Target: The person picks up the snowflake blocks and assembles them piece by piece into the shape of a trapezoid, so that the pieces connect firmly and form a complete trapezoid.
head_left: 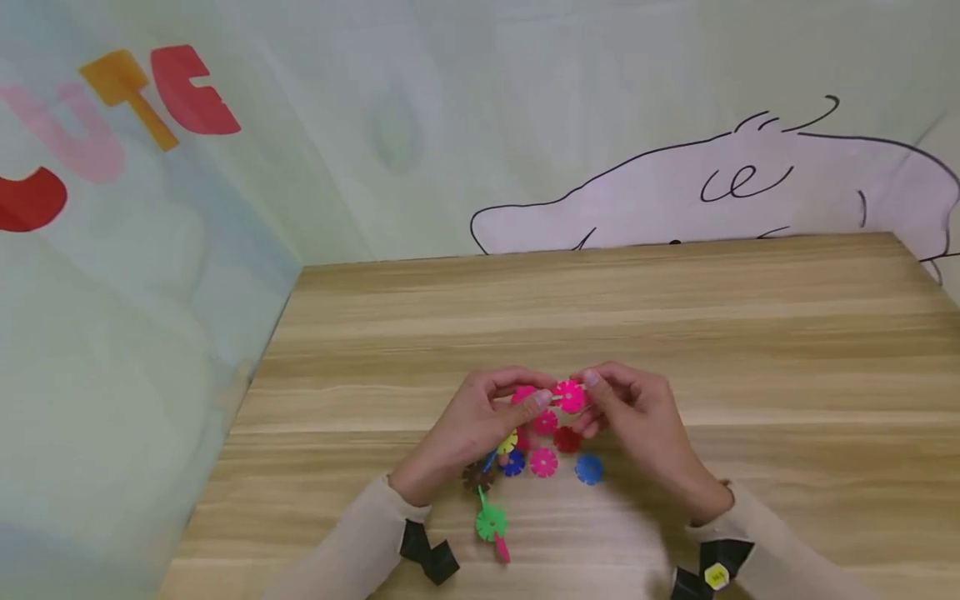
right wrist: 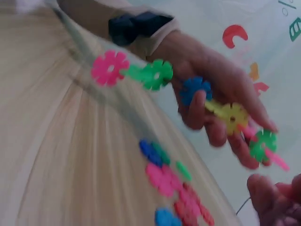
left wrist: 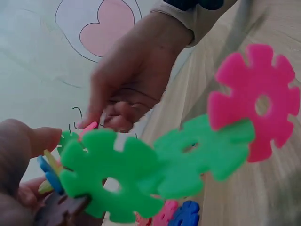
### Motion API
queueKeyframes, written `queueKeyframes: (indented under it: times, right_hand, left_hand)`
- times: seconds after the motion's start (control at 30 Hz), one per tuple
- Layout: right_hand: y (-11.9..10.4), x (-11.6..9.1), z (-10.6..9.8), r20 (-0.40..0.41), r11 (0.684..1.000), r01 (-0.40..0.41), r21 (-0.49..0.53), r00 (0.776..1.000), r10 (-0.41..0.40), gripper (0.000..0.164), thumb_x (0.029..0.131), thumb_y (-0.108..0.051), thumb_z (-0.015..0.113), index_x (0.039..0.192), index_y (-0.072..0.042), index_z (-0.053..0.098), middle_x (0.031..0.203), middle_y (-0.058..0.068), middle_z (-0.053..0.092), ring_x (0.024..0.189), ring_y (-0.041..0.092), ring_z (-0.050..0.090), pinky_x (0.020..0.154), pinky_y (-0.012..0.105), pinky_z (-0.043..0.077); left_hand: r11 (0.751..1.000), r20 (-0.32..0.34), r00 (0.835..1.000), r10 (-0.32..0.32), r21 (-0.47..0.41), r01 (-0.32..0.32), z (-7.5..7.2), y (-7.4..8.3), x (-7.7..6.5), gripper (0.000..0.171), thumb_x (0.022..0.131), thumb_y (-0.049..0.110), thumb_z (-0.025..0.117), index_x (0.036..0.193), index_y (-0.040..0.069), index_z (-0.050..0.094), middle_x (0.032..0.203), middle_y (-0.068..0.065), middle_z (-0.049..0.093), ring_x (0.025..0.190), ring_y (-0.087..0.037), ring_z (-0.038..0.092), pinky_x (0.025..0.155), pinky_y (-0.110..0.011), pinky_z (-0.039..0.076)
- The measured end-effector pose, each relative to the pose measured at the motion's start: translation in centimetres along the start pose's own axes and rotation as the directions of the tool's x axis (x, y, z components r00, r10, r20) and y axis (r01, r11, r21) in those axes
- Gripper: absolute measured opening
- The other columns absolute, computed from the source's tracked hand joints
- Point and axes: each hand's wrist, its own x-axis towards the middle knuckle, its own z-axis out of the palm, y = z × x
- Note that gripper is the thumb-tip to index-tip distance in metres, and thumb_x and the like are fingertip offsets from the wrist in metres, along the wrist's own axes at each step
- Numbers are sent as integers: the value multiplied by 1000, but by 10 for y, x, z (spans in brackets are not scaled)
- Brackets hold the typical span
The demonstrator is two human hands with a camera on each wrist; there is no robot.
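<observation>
Wood-grain table filling the lower frame; at lower centre, the left hand, fingers curled, pinches a chain of flower-shaped discs; beside it, the right hand pinches a pink disc; loose discs lie below.

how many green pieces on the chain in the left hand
3: first green piece on dangling pink piece, second green piece joined to the first, third green piece by the left thumb; fingers may hide more.
</observation>
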Motion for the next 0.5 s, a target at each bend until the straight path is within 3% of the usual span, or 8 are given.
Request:
queueKeyframes:
  times: [0.1, 0.13, 0.23, 0.33, 0.4, 0.43, 0.5]
  right_hand:
    - [6, -4, -3, 32, 964, 14, -265, 999, -6, 17, 108, -14, 65, 111, -2, 78, 84, 11, 75, 64, 8, 64, 60, 25, 57]
    - [9, -5, -2, 58, 929, 45, -366, 998, -25, 14, 105, -15, 70, 109, -5, 79, 84, 6, 73, 64, 6, 60, 60, 23, 54]
    - [17, -10, 3, 144, 778, 169, -605, 984, -101, 13, 95, -20, 82, 105, -12, 79, 89, -3, 69, 71, 3, 52, 61, 20, 46]
    - [21, -14, 9, 183, 703, 216, -678, 975, -123, 21, 90, -28, 88, 101, -15, 75, 96, -3, 64, 75, 4, 50, 62, 20, 42]
    - [21, -13, 10, 184, 708, 214, -673, 976, -120, 22, 89, -25, 90, 99, -16, 72, 95, -3, 64, 74, 5, 50, 62, 21, 42]
    - [21, -11, 10, 186, 729, 210, -652, 976, -115, 21, 89, -21, 90, 97, -16, 71, 92, -4, 65, 73, 5, 50, 62, 21, 43]
    - [20, -8, 7, 184, 785, 198, -586, 977, -109, 21, 89, -14, 89, 95, -15, 69, 87, -6, 67, 72, 3, 53, 63, 20, 47]
  left_hand:
    - [1000, -23, 1000, -13, 18, 14, -3, 0, -1, 31, 107, 36, 68, 136, 25, 73, 117, -10, 77, 73, -16, 71, 74, -26, 51]
    - [1000, -21, 1000, -10, 13, 10, -4, 0, -1, 32, 109, 34, 65, 139, 25, 71, 115, -13, 75, 72, -18, 70, 72, -26, 51]
    - [1000, 6, 1000, 24, -18, -24, -6, 3, -1, 36, 112, 28, 58, 148, 25, 64, 112, -20, 69, 66, -18, 67, 62, -24, 49]
    - [997, 43, 997, 67, -51, -65, -6, 6, -2, 40, 115, 25, 52, 154, 28, 56, 110, -29, 63, 60, -17, 62, 54, -22, 46]
    - [996, 50, 996, 80, -52, -77, -5, 8, -2, 41, 115, 26, 50, 156, 32, 54, 118, -22, 64, 60, -15, 60, 55, -21, 47]
    - [995, 53, 995, 83, -54, -80, -5, 9, -3, 42, 116, 26, 49, 156, 34, 54, 123, -16, 64, 61, -15, 60, 57, -21, 47]
    - [996, 61, 995, 80, -53, -77, -5, 11, -5, 41, 116, 28, 47, 156, 37, 54, 114, -9, 67, 61, -15, 61, 64, -23, 51]
